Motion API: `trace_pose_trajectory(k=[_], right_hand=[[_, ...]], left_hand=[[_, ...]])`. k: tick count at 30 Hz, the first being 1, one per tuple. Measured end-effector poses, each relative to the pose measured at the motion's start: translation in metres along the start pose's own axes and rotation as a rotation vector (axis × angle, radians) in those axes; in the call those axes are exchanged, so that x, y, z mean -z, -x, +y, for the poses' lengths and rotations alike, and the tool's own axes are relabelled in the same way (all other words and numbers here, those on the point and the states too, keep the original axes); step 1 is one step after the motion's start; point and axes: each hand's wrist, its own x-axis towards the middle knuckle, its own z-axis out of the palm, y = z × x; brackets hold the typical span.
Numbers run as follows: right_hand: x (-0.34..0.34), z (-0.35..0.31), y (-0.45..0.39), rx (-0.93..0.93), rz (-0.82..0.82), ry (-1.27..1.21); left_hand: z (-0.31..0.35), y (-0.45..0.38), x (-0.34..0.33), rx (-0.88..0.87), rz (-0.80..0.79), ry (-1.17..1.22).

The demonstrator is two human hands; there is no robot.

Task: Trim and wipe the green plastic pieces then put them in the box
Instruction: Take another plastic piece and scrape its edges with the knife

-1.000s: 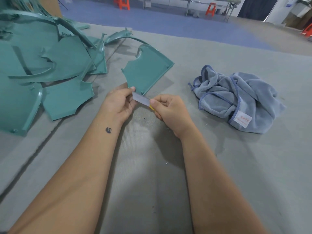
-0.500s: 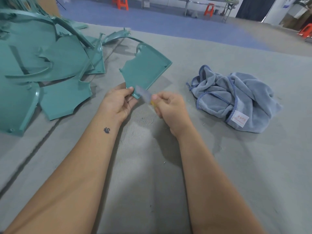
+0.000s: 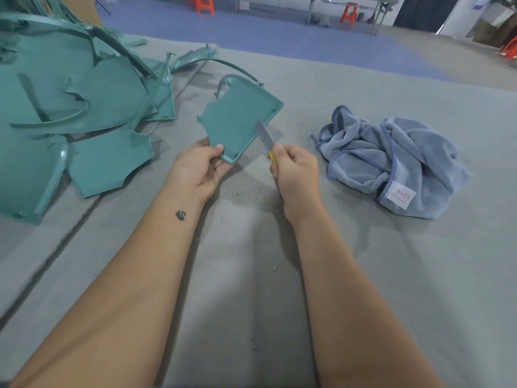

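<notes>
Head view: the left hand [image 3: 200, 170] pinches the near corner of a green plastic piece [image 3: 237, 119], thumb on top and fingers curled beneath, holding it tilted above the grey felt-covered tabletop [image 3: 251, 275]. The right hand [image 3: 295, 172] is closed in a fist round the yellow handle of a small knife [image 3: 265, 138], whose grey blade points up and away, its tip lying against the right-hand edge of the held piece. The piece is flat with a raised rim along that edge, small screw bosses near its corners and a curved arm at its far end.

Toward the left edge of the tabletop lies a pile of more green pieces [image 3: 78, 102], overlapping one another, some flat and some with curved strips standing up; the nearest of them lies just left of the left hand. Toward the right side, well apart from the pile, sits a crumpled blue-grey cloth [image 3: 391, 161] with darker blue stitched edging and a white label with red print. The left forearm bears a small dark tattoo [image 3: 181, 214] near the wrist. Beyond the tabletop's far edge, blue floor and orange stools [image 3: 202, 4] are visible.
</notes>
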Motion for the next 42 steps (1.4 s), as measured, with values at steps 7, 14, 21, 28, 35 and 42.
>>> trace_pose_trajectory(k=[7, 14, 21, 28, 35, 42], right_hand=[[0.002, -0.002, 0.007, 0.037, -0.369, 0.132], [0.000, -0.001, 0.008, 0.085, -0.355, 0.167], [0.004, -0.003, 0.009, 0.094, -0.421, 0.070], [0.003, -0.005, 0.012, 0.127, -0.425, 0.078], [0.004, -0.007, 0.013, 0.128, -0.447, 0.066], [0.001, -0.010, 0.014, 0.143, -0.393, 0.139]], left_hand=[[0.001, 0.001, 0.000, -0.014, -0.064, 0.069], [0.006, 0.008, 0.000, 0.080, -0.077, 0.250], [0.009, 0.016, -0.003, 0.182, -0.078, 0.328], [0.012, 0.020, -0.004, 0.197, -0.042, 0.354], [0.012, 0.021, -0.005, 0.203, -0.035, 0.343], [0.011, 0.020, -0.006, 0.202, -0.026, 0.269]])
